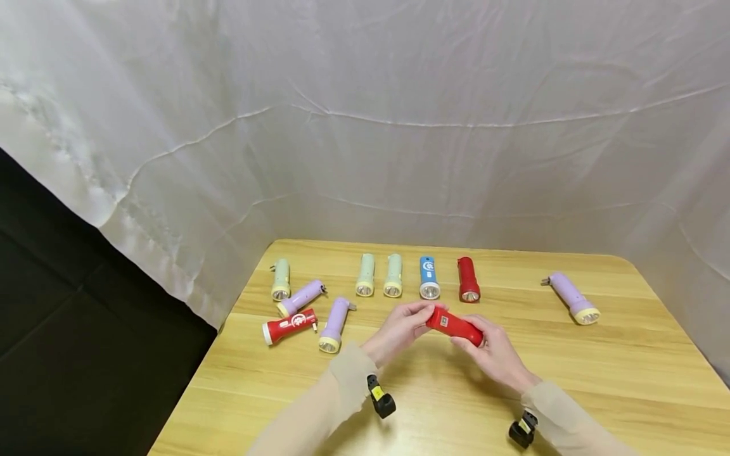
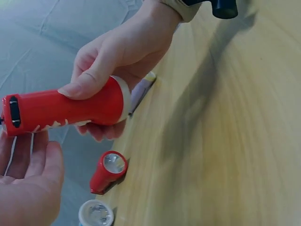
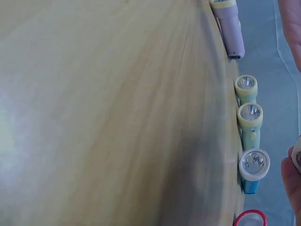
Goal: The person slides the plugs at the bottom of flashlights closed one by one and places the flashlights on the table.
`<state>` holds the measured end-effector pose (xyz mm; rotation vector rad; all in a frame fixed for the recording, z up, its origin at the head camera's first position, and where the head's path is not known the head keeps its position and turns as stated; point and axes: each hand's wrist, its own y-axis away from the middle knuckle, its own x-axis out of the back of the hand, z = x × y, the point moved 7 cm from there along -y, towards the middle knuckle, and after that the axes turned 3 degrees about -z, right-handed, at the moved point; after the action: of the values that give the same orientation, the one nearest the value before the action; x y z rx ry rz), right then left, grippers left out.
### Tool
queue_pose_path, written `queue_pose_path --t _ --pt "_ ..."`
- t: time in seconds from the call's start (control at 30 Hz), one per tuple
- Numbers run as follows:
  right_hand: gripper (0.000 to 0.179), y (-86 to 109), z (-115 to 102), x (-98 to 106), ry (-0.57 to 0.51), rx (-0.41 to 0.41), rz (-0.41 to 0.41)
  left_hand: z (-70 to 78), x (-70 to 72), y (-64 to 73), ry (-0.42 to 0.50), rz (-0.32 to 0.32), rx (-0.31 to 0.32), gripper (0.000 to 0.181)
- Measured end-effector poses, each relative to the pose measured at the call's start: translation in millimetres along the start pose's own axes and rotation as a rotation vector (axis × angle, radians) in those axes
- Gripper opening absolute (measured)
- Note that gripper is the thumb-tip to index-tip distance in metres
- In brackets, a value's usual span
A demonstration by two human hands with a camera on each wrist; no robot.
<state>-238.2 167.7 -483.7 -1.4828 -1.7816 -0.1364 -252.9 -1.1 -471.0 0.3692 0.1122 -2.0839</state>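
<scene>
Both hands hold a red flashlight (image 1: 450, 323) tilted just above the table. My right hand (image 1: 497, 354) grips its head end; in the left wrist view, the thumb lies along the red body just behind the white rim. At the tail end, the fingers of my left hand (image 1: 401, 330) pinch the flashlight, the palm partly turned up in the left wrist view (image 2: 30, 188). Two thin shiny strips, like plug prongs, show beside those fingers. The right wrist view catches only parts of the hands and the flashlight's pale rim (image 3: 297, 155) at its right edge.
Behind the hands stand a dark red flashlight (image 1: 468, 278), a blue one (image 1: 429, 277) and two pale green ones. Left lie a red flashlight (image 1: 289, 326), two lilac ones and a green one (image 1: 281, 280). A lilac flashlight (image 1: 570, 297) lies far right. Pale curtain borders the wooden table (image 1: 616, 380).
</scene>
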Motion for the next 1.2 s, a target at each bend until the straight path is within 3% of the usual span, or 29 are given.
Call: queue_pose_path --t 0.27,0.47,0.9,1.2 --pt "0.037 7.1 -2 3 0.021 0.098 0.018 -10.4 -7.1 1.0 0.08 -0.053 0.008 0.038" --pt "0.036 9.9 -5 4 0.056 0.16 0.028 -17.1 -6.3 -0.7 0.122 0.015 0.025 0.037" --pt "0.031 12.7 -1 2 0.059 0.13 0.013 -19.1 -8.0 -0.5 0.046 0.091 -0.041 0.036" --pt "0.03 8.8 2 -1 0.046 -0.012 -0.06 -13.4 -4.1 -2.2 -0.023 0.134 -0.058 0.035"
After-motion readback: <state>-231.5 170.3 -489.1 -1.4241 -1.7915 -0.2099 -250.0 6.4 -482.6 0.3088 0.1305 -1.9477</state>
